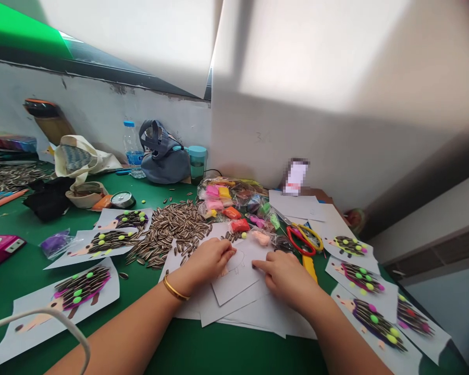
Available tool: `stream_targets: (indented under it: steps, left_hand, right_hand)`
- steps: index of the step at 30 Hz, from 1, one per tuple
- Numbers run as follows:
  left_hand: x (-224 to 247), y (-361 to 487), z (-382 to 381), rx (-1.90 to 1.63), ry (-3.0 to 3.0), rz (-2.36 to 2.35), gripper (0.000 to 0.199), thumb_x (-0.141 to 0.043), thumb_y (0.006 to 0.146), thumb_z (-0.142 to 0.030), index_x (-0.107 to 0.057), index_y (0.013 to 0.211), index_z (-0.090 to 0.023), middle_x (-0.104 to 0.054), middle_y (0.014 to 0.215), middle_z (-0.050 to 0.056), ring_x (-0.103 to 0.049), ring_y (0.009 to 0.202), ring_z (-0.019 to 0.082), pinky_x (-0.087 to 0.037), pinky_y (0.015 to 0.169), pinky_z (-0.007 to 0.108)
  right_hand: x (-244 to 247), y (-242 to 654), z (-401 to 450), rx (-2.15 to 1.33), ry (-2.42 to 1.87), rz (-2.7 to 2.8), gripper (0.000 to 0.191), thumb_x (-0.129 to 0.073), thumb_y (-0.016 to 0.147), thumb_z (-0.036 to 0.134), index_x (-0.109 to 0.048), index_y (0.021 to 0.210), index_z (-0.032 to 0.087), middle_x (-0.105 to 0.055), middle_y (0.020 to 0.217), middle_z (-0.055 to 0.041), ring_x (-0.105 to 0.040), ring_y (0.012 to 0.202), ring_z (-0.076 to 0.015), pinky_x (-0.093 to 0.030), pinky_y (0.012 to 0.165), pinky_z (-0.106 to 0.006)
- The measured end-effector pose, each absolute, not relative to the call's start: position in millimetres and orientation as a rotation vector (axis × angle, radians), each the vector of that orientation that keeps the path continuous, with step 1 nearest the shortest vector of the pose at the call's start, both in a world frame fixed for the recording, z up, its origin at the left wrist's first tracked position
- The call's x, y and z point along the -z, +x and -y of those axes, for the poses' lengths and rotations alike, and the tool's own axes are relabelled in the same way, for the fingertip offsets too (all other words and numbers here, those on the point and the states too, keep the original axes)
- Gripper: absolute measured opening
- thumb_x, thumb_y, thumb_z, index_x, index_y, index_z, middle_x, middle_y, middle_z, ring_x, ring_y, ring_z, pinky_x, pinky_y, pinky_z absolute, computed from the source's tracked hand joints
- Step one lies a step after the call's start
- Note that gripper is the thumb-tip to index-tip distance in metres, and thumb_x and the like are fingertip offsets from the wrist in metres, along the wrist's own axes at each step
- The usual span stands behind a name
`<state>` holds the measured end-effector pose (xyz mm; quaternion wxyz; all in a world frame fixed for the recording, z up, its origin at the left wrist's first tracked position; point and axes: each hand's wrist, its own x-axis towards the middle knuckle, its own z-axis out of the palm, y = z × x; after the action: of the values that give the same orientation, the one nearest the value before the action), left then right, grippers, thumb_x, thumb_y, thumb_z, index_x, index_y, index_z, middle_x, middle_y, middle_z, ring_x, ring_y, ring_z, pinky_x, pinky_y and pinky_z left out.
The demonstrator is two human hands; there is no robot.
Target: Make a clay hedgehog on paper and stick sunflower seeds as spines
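On a small white sheet (234, 289) with a pencil outline of an animal, my left hand (207, 263) rests with its fingers bent and pressed together. Something peach-coloured shows beneath them, partly hidden. My right hand (289, 276) is over the sheet's right side, index finger stretched towards the drawing and the other fingers curled. A tiny dark spot shows at that fingertip, too small to name. More white paper (254, 312) lies underneath. A heap of striped sunflower seeds (175, 224) is beyond my left hand, and bagged coloured clay (240, 225) lies behind both hands.
Finished seed hedgehog pictures lie on the left (82, 291) and right (375, 323). Red and yellow scissors (303, 238) and a yellow-handled tool (309, 268) are near my right hand. A bottle (132, 151), blue bag (164, 161) and phone (296, 177) stand along the wall. A white cable (62, 317) crosses front left.
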<state>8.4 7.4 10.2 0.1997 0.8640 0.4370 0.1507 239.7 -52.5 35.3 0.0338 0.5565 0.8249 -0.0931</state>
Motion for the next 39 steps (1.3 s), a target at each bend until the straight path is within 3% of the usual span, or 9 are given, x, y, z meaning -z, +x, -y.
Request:
stream_targets:
  steps: [4, 7, 12, 19, 27, 32, 39]
  left_hand:
    - [-9.5, 8.1, -8.0, -0.413, 2.413, -1.227, 0.031, -0.039, 0.1, -0.037, -0.062, 0.089, -0.019, -0.067, 0.089, 0.007, -0.059, 0.086, 0.021, -0.042, 0.073, 0.031]
    - [-9.0, 8.2, -8.6, -0.417, 2.411, -1.223, 0.031, -0.039, 0.1, -0.037, -0.063, 0.09, -0.019, -0.067, 0.09, 0.007, -0.059, 0.087, 0.022, -0.042, 0.074, 0.031]
    - [-8.9, 8.8, -7.4, -0.434, 2.418, -1.211, 0.031, -0.039, 0.1, -0.036, -0.062, 0.09, -0.019, -0.067, 0.091, 0.007, -0.059, 0.088, 0.021, -0.043, 0.076, 0.032]
    - [-9.3, 9.2, -4.1, -0.438, 2.458, -1.205, 0.029, -0.039, 0.1, -0.033, -0.062, 0.091, -0.019, -0.068, 0.093, 0.008, -0.059, 0.088, 0.021, -0.044, 0.076, 0.031]
    - [-3.7, 7.0, -8.9, -0.488, 2.458, -1.229, 0.029, -0.04, 0.1, -0.034, -0.064, 0.095, -0.019, -0.068, 0.093, 0.007, -0.06, 0.091, 0.022, -0.044, 0.08, 0.032]
    - [-2.9, 6.3, -10.2, -0.497, 2.442, -1.238, 0.031, -0.039, 0.1, -0.037, -0.063, 0.09, -0.02, -0.068, 0.089, 0.007, -0.06, 0.085, 0.021, -0.043, 0.074, 0.032]
    - [-1.8, 6.1, -11.2, -0.502, 2.426, -1.248, 0.032, -0.039, 0.1, -0.04, -0.063, 0.091, -0.019, -0.068, 0.09, 0.007, -0.06, 0.086, 0.021, -0.042, 0.074, 0.031]
  right_hand:
    - [-34.5, 240.7, 53.4, 0.362, 1.65, -2.615, 0.045, -0.049, 0.087, 0.016, -0.065, 0.122, 0.04, -0.064, 0.094, -0.0033, -0.055, 0.094, -0.0223, -0.029, 0.08, -0.034]
    - [-33.4, 239.5, 53.1, 0.35, 1.674, -2.586, 0.05, -0.049, 0.087, 0.015, -0.06, 0.13, 0.037, -0.064, 0.097, -0.0048, -0.056, 0.096, -0.0233, -0.03, 0.08, -0.034]
    - [-34.5, 242.7, 47.7, 0.294, 1.784, -2.502, 0.041, -0.046, 0.088, 0.016, -0.067, 0.12, 0.032, -0.066, 0.096, -0.0055, -0.056, 0.099, -0.0238, -0.031, 0.08, -0.034]
    - [-33.5, 243.7, 48.5, 0.261, 1.754, -2.466, 0.04, -0.045, 0.09, 0.02, -0.065, 0.123, 0.029, -0.065, 0.096, -0.007, -0.056, 0.097, -0.0251, -0.032, 0.08, -0.035]
    - [-30.9, 244.9, 40.6, 0.3, 1.893, -2.404, 0.049, -0.044, 0.09, 0.019, -0.057, 0.136, 0.031, -0.06, 0.118, -0.0102, -0.052, 0.108, -0.027, -0.033, 0.087, -0.037]
    - [-34.0, 238.8, 46.9, 0.348, 1.811, -2.531, 0.047, -0.045, 0.09, 0.018, -0.061, 0.131, 0.035, -0.062, 0.109, -0.008, -0.053, 0.105, -0.0249, -0.033, 0.087, -0.036]
    - [-31.3, 234.3, 45.6, 0.296, 1.836, -2.486, 0.045, -0.045, 0.09, 0.018, -0.061, 0.131, 0.027, -0.062, 0.109, -0.0099, -0.053, 0.104, -0.026, -0.034, 0.087, -0.037]
